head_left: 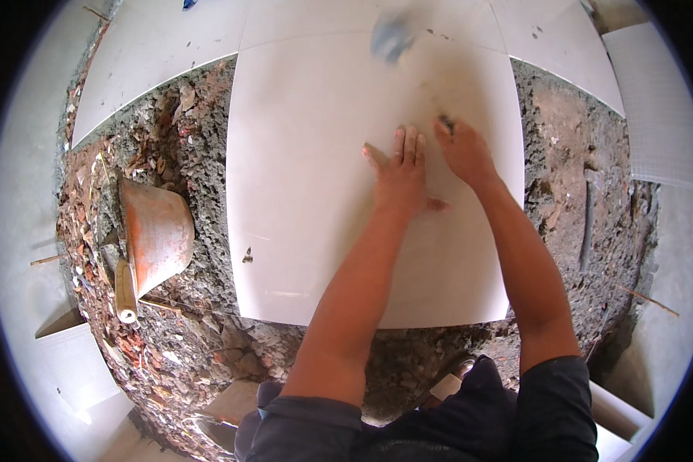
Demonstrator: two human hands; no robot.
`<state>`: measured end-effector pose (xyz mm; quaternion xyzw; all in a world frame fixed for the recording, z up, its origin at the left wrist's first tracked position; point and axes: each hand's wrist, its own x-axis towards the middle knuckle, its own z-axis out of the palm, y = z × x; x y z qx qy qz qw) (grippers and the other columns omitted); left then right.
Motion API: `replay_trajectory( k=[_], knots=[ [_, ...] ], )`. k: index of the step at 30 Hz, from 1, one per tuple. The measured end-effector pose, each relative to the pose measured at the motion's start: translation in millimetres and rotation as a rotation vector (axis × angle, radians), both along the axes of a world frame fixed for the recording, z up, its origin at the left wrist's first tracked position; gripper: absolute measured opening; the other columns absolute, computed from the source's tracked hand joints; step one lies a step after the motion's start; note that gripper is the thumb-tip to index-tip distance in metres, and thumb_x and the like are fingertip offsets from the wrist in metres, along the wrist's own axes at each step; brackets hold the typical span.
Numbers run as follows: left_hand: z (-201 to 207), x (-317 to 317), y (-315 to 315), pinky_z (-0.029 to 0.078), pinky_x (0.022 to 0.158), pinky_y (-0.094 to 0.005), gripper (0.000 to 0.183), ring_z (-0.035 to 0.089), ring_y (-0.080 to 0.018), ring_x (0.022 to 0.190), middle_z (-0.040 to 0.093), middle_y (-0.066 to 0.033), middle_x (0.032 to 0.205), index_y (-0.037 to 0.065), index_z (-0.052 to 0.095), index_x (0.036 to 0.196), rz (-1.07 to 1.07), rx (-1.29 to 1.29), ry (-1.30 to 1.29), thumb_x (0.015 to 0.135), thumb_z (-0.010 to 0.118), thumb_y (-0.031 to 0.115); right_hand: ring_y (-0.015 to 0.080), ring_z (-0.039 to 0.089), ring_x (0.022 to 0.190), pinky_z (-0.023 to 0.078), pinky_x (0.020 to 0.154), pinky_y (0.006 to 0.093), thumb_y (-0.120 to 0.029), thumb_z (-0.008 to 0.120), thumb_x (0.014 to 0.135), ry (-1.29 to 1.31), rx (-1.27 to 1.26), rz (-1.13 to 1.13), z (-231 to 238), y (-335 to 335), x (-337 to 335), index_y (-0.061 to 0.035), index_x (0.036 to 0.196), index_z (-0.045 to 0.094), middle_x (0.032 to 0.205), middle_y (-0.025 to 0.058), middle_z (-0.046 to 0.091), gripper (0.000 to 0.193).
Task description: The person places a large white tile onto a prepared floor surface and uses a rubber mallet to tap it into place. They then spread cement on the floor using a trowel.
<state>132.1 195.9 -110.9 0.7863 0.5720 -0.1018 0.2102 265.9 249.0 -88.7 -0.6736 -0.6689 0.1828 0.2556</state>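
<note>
Fingers spread, my left hand (400,173) lies flat on a large pale tile (308,177) in the middle. Just right of it, my right hand (466,150) is closed around the dark handle end of a mallet, whose grey-blue head (393,38) is smeared by motion over the tile's far part. The handle between hand and head is too blurred to follow. A trowel (158,231) with an orange-stained blade and a light handle lies on the rubble left of the tile.
Further pale tiles (162,46) border the far side. Rough mortar and rubble (200,154) flank the tile. A narrow bar (589,219) lies on the right bed. Textured panels lean at the right wall (662,100) and lower left (77,369). Thin sticks poke out at both sides.
</note>
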Motion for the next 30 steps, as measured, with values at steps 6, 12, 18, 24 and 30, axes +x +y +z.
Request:
replay_trajectory(
  k=[6,12,18,24,30],
  knots=[
    [2,3,2,0.011,0.106,-0.0749,0.131,-0.001,-0.0235,0.149,0.004,-0.0087,0.162,0.004,0.011,0.153,-0.003,-0.015,0.022,0.060,0.067,0.078,0.0460,0.063,0.077,0.049,0.067,0.0488,-0.043,0.055,0.095,0.329,0.220,-0.105,2,-1,19,0.0036,0.092,0.060,0.079,0.0274,0.064,0.047],
    [5,7,6,0.011,0.105,-0.0763,0.131,-0.001,-0.0240,0.149,0.003,-0.0088,0.162,0.004,0.010,0.153,0.008,-0.006,0.050,0.061,0.067,0.078,0.0467,0.063,0.082,0.049,0.068,0.0490,-0.044,0.053,0.095,-0.065,-0.061,-0.217,3,-18,47,0.0046,0.095,0.060,0.082,0.0274,0.065,0.049],
    [4,10,6,0.009,0.106,-0.0753,0.131,-0.001,-0.0233,0.149,0.001,-0.0071,0.162,0.006,0.006,0.154,0.022,-0.050,0.068,0.062,0.069,0.074,0.0380,0.066,0.074,0.050,0.066,0.0454,-0.037,0.048,0.099,0.174,0.118,-0.325,-18,-57,106,0.0078,0.106,0.059,0.080,0.0234,0.066,0.047],
    [6,13,8,0.009,0.108,-0.0739,0.131,-0.001,-0.0226,0.149,0.000,-0.0047,0.162,0.008,0.003,0.154,0.032,-0.056,0.117,0.062,0.068,0.075,0.0301,0.065,0.085,0.052,0.076,0.0389,-0.038,0.053,0.097,0.251,-0.150,-0.542,28,-81,143,0.0061,0.106,0.060,0.084,0.0245,0.065,0.046],
    [6,15,9,0.009,0.108,-0.0741,0.133,-0.001,-0.0230,0.149,-0.001,-0.0045,0.162,0.008,0.003,0.154,0.037,-0.076,0.117,0.061,0.071,0.074,0.0218,0.059,0.061,0.050,0.058,0.0394,-0.046,0.054,0.096,0.109,-0.091,-0.359,14,-137,148,0.0067,0.103,0.061,0.070,0.0134,0.065,0.054]
  ],
)
